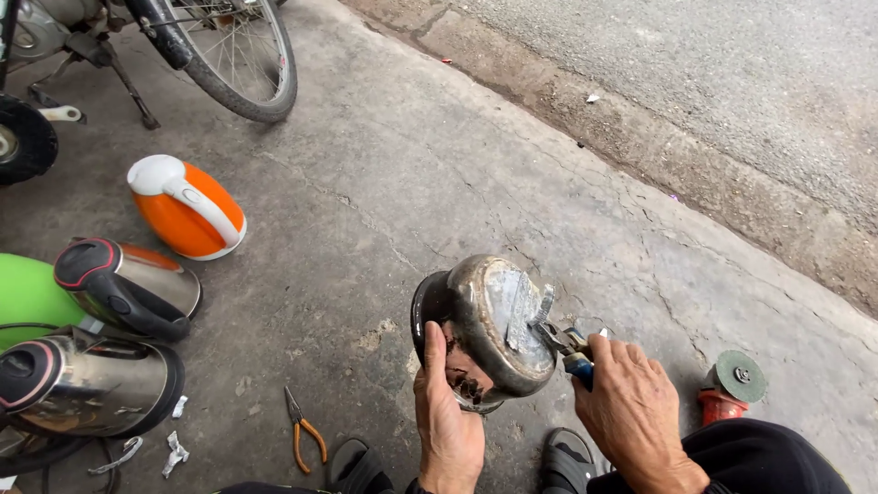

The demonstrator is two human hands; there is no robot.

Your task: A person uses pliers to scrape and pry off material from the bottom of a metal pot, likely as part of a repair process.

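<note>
The left hand point(445, 413) is wrapped around the side of a dented, blackened round steel kettle body point(485, 327), thumb pressed on its lower rim, holding it tilted above the cracked grey concrete pavement point(384, 192) with its bare metal base turned up toward the camera. The right hand point(631, 413) is closed in a fist around a pair of blue-handled pliers point(569, 348), whose tips meet a bent strip of metal point(528, 311) standing up from the kettle's base; how tightly the tips bite on the strip cannot be told. That makes one kettle in hand, and four more lie on their sides on the ground at the left: one orange and white plastic kettle point(187, 206), one steel kettle with a dark handle and red trim point(128, 285), one larger shiny steel kettle with a black lid end point(87, 382), and one green kettle point(27, 295) cut off by the frame edge. A second pair of pliers, with orange handles point(304, 425), lies on the ground near the left hand, and two or three small scraps of bright metal point(174, 453) lie beside the large steel kettle. One angle grinder with a green disc and red body point(732, 384) rests on the pavement just right of the right hand. Two sandalled feet point(357, 465) show at the bottom edge. One spoked bicycle wheel point(240, 50) stands at the top left.
</note>
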